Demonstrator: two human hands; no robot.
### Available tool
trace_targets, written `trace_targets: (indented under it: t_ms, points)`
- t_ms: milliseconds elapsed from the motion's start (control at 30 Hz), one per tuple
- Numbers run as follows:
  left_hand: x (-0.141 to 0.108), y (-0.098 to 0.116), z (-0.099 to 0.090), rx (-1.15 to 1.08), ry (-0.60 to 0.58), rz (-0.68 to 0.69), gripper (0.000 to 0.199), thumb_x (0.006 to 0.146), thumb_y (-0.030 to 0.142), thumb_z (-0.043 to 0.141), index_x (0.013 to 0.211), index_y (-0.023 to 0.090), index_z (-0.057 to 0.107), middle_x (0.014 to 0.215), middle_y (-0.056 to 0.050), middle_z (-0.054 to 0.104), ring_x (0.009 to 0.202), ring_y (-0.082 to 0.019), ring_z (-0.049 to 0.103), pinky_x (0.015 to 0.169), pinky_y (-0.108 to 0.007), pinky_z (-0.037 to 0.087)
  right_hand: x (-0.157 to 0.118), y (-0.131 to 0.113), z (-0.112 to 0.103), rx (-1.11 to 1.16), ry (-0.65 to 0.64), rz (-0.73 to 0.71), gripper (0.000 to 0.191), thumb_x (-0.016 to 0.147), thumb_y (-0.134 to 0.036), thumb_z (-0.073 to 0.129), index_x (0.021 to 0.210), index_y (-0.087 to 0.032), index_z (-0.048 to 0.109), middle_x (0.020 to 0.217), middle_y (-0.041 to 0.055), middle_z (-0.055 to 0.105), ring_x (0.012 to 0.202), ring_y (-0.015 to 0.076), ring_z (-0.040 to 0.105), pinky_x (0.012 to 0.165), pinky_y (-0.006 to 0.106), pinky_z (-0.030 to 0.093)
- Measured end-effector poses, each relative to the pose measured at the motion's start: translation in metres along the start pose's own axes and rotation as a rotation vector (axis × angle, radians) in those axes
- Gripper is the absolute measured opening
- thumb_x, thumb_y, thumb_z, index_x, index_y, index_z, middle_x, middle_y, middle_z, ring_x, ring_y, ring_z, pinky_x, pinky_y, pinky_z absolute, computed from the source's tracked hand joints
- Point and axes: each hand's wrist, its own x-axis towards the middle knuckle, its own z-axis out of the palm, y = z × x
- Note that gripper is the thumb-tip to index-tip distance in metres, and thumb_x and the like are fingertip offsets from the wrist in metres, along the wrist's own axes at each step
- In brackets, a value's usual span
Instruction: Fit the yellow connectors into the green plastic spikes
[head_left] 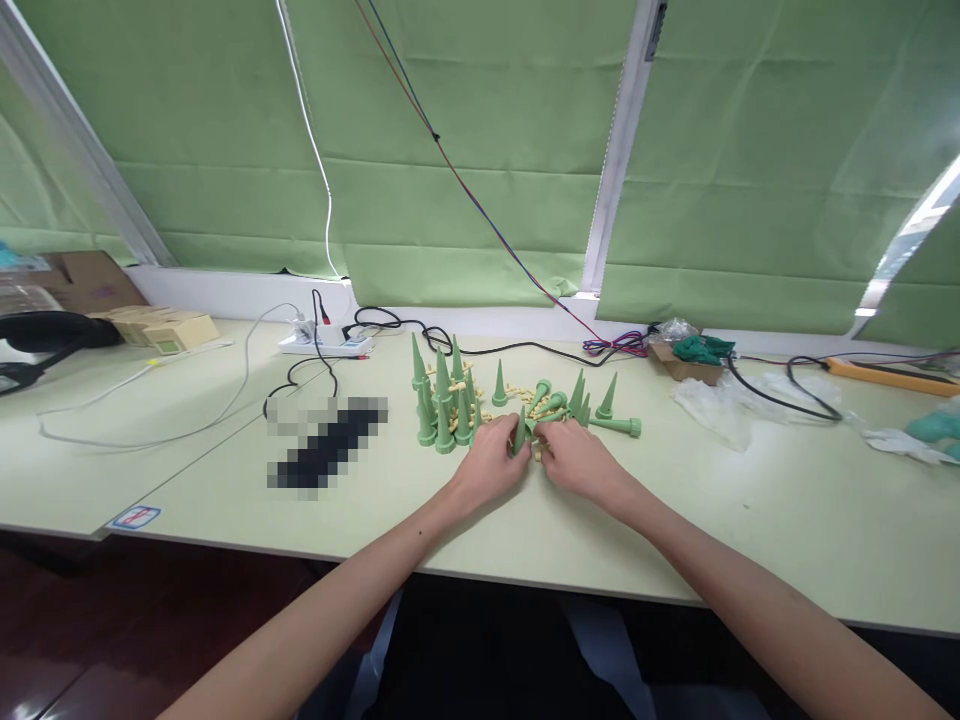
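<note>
My left hand (pixel 491 462) is closed around a small green cone (pixel 520 428) that points upward. Close beside it, my right hand (pixel 579 460) has its fingers bent together; what they grip, if anything, is hidden. Small pale yellow pieces lie around and under the fingertips. To the left stands a cluster of upright green cones (pixel 444 415) with yellow pieces among them. A single cone (pixel 499 385) stands behind my hands. Beyond my right hand, several cones lie tipped over, one of them a fallen cone (pixel 619 427), and an upright cone (pixel 608 397) stands near it.
A power strip (pixel 326 345) with cables sits at the table's back. A pixelated dark shape (pixel 330 445) lies left of the cones. Back right are a small cardboard box (pixel 684 362), plastic bags (pixel 712 412) and an orange bar (pixel 892 376). Yellowish boxes (pixel 176 332) stand far left.
</note>
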Motion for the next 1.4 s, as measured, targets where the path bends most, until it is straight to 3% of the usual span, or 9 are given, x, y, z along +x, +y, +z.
trace_targets:
  t_ms: [533,767,933,1067,1400]
  points:
    - [-0.001,-0.001,-0.003,0.031,0.040,-0.063,0.026,0.082,0.024,0.050,0.066,0.021,0.030,0.061,0.002,0.044,0.054,-0.012,0.038,0.053,-0.027,0.028,-0.018,-0.004,0.003,0.022,-0.021,-0.071,0.029,0.089,-0.016,0.048,0.118,-0.019,0.056,0.098,0.0105,0.068,0.093,0.0266,0.063,0.069,0.030,0.039]
    - [-0.001,0.002,-0.007,-0.009,0.098,-0.076,0.027,0.084,0.027,0.051,0.067,0.021,0.031,0.060,0.003,0.044,0.054,-0.011,0.039,0.053,-0.027,0.029,-0.029,-0.001,0.015,0.180,0.017,-0.155,0.040,0.092,-0.016,0.047,0.132,-0.019,0.050,0.106,0.0083,0.072,0.096,0.0248,0.065,0.079,0.031,0.043]
    - [0.000,0.002,-0.008,-0.036,0.089,-0.089,0.028,0.086,0.032,0.050,0.067,0.021,0.033,0.059,0.003,0.043,0.052,-0.011,0.038,0.053,-0.027,0.028,-0.033,0.002,0.022,0.312,0.087,-0.252,0.034,0.093,-0.019,0.051,0.127,-0.022,0.056,0.111,0.0049,0.071,0.097,0.0210,0.066,0.083,0.029,0.045]
    - [0.001,0.000,-0.007,-0.021,0.066,-0.074,0.033,0.090,0.038,0.046,0.065,0.020,0.033,0.059,0.002,0.045,0.053,-0.012,0.039,0.054,-0.027,0.030,-0.033,0.001,0.029,0.254,0.159,-0.280,0.027,0.095,-0.021,0.051,0.119,-0.021,0.061,0.112,0.0065,0.069,0.097,0.0207,0.064,0.079,0.029,0.045]
    - [0.004,0.000,-0.007,-0.047,-0.006,-0.089,0.038,0.094,0.041,0.040,0.063,0.020,0.034,0.058,0.001,0.045,0.054,-0.013,0.040,0.053,-0.028,0.029,-0.031,0.003,0.036,0.235,0.202,-0.354,0.024,0.099,-0.021,0.044,0.109,-0.019,0.065,0.104,0.0071,0.067,0.091,0.0172,0.063,0.079,0.027,0.046]
